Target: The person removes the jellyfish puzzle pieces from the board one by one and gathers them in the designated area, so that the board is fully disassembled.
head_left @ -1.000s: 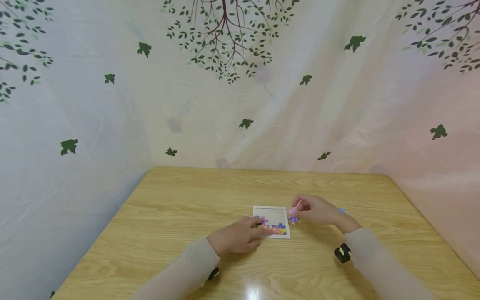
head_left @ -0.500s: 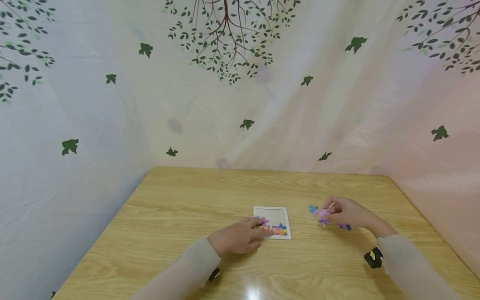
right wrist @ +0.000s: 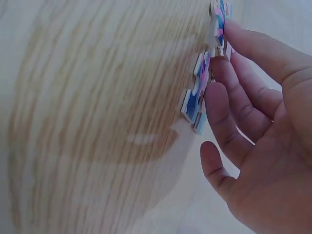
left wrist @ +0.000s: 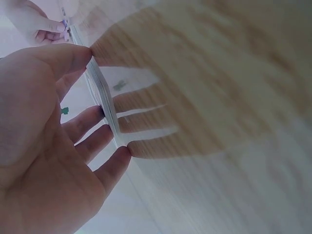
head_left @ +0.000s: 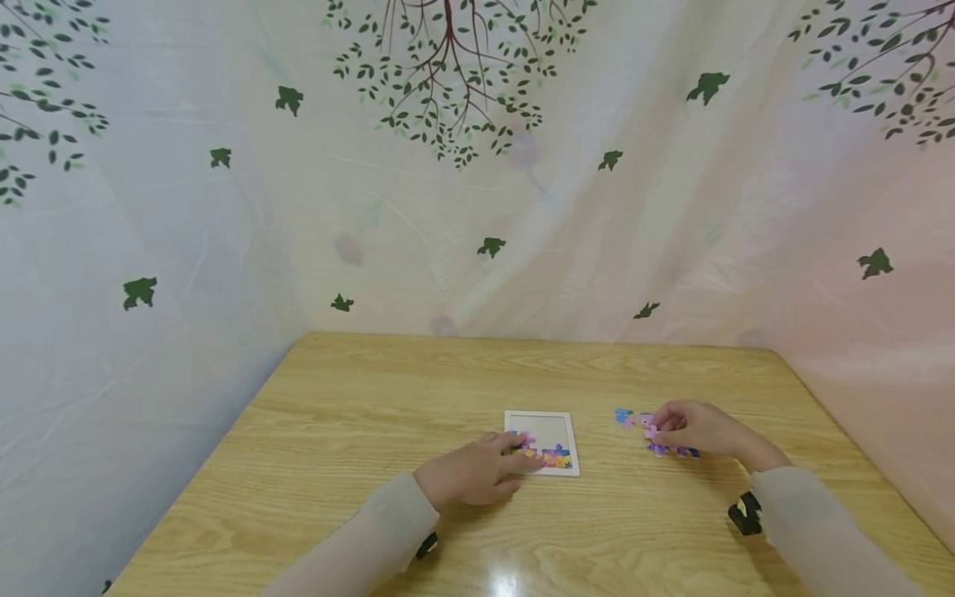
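A white-bordered puzzle tray point(head_left: 574, 452), partly filled with colourful jigsaw pieces point(head_left: 555, 458) along its near side, lies on the table. My left hand point(head_left: 477, 469) rests on its left part, fingers spread over the pieces. From the left wrist, the fingertips of that hand point(left wrist: 63, 131) touch the tray's edge point(left wrist: 103, 95). To the right of the tray, my right hand point(head_left: 697, 427) pinches a pink and purple puzzle piece point(head_left: 652, 434) low over other loose pieces. In the right wrist view, the thumb of this hand point(right wrist: 263, 92) meets a piece point(right wrist: 218, 24); its fingertips partly hide the pieces.
A blue puzzle piece point(head_left: 622, 417) lies left of the right hand, and a dark blue and purple one point(head_left: 688, 452) sits under it. The wooden table point(head_left: 388, 390) ends at a leaf-printed curtain point(head_left: 418, 249) behind.
My right hand has moved right, away from the tray, carrying the pink and purple piece, then lowered it among the loose pieces. The left hand has stayed on the tray.
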